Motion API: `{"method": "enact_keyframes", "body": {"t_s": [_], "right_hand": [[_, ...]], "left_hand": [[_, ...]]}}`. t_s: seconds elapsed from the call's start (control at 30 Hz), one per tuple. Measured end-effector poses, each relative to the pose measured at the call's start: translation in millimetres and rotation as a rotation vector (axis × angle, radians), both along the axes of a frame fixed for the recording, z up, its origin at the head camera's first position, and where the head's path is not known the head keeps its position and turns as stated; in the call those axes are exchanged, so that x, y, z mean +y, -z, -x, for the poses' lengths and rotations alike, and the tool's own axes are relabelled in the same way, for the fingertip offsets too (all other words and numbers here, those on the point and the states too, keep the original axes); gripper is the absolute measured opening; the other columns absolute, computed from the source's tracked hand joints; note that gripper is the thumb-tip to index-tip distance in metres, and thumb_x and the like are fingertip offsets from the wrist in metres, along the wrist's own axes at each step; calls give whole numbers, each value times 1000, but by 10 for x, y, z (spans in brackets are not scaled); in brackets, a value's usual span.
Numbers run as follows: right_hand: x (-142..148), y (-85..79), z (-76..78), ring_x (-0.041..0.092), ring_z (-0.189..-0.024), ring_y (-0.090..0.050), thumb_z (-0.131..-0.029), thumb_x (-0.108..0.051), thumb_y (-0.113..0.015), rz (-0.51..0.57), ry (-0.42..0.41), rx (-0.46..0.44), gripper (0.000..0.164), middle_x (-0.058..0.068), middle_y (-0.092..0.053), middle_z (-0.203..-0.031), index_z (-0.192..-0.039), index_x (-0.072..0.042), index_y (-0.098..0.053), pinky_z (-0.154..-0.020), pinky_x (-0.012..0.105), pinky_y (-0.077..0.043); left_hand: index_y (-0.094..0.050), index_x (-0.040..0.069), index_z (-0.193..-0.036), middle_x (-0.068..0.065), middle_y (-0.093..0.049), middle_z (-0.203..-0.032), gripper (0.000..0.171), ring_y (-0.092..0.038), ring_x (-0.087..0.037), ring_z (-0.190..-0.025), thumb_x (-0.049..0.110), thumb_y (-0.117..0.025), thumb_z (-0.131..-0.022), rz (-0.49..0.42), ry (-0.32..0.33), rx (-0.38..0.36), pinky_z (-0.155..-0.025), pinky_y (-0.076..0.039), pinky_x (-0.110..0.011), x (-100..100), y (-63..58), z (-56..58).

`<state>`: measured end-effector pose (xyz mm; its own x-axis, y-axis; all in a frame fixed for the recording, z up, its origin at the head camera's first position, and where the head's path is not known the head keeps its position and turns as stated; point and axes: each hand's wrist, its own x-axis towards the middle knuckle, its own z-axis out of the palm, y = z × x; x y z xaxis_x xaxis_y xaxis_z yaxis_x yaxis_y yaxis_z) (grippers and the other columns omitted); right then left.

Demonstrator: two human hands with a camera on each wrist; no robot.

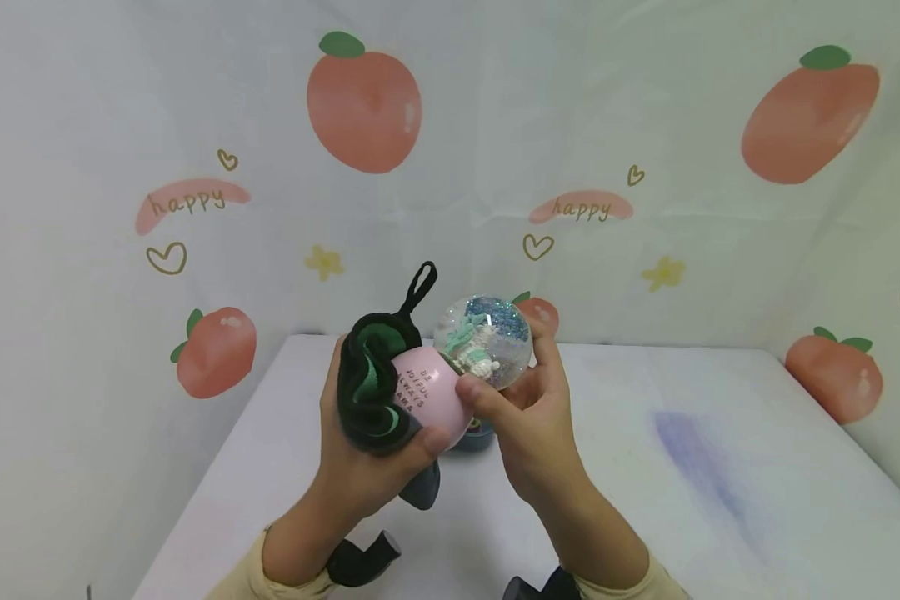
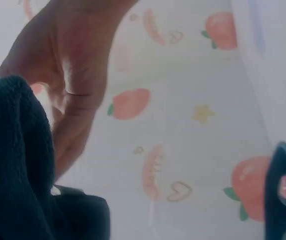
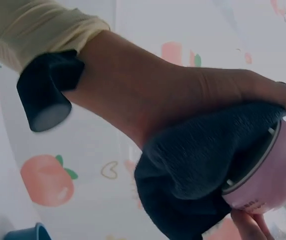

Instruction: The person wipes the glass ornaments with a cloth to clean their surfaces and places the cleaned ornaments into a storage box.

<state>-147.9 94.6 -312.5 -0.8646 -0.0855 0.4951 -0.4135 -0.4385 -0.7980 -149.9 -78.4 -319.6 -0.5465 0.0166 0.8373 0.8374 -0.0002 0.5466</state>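
Observation:
Above the table, my right hand [image 1: 536, 417] holds a snow globe [image 1: 423, 387] tilted on its side, thumb near where the pink base meets the clear glass ball. Inside the ball are blue glitter and a small white-and-mint figure. My left hand [image 1: 371, 462] grips a fluffy dark green hand towel [image 1: 367, 383] with a black hanging loop, bunched against the underside of the base. The left thumb lies along the base's lower edge. A towel end hangs below that hand. The right wrist view shows the towel [image 3: 197, 155] against the base's rim [image 3: 277, 170]; right fingers behind the ball are partly hidden.
A blue-grey cup [image 1: 474, 439] stands on the white table [image 1: 615, 467] behind the hands, mostly hidden; small pink things show in it in the left wrist view. A purple smudge [image 1: 701, 467] marks the right side. A peach-print curtain [image 1: 465, 142] hangs behind.

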Motion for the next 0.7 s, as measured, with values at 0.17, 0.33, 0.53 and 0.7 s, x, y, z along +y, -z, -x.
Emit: {"method": "enact_keyframes", "body": {"t_s": [0.17, 0.33, 0.53, 0.7], "right_hand": [[40, -11, -20, 20, -112, -74, -94, -6, -78, 26, 34, 17, 75, 15, -63, -136, -154, -15, -35, -94, 34, -62], [71, -21, -74, 20, -109, -72, -96, -10, -78, 64, 88, 5, 69, 13, -65, -131, -150, -15, -35, -88, 36, -63], [37, -39, -128, 28, -125, -66, -96, -7, -78, 44, 123, -21, 72, 18, -57, -147, -150, -18, -32, -96, 42, -61], [25, -49, -103, 35, -131, -65, -94, 0, -77, -43, 153, 6, 70, 24, -56, -149, -147, -15, -33, -102, 39, -59]], "left_hand": [[-52, -2, -135, -13, -63, -119, 85, -66, -23, -101, 55, -86, -82, 5, -47, 61, -85, -59, -29, 121, -91, 71], [-47, -5, -146, -19, -64, -127, 98, -68, -26, -104, 56, -85, -81, -23, -58, 191, -93, -60, -33, 265, -135, 159], [-42, -7, -150, -21, -64, -124, 100, -71, -26, -102, 53, -85, -81, -39, -25, 281, -89, -61, -36, 302, -142, 204], [-53, -7, -131, -18, -64, -116, 82, -70, -25, -99, 51, -85, -83, -21, -27, 291, -84, -61, -35, 226, -129, 255]]}}
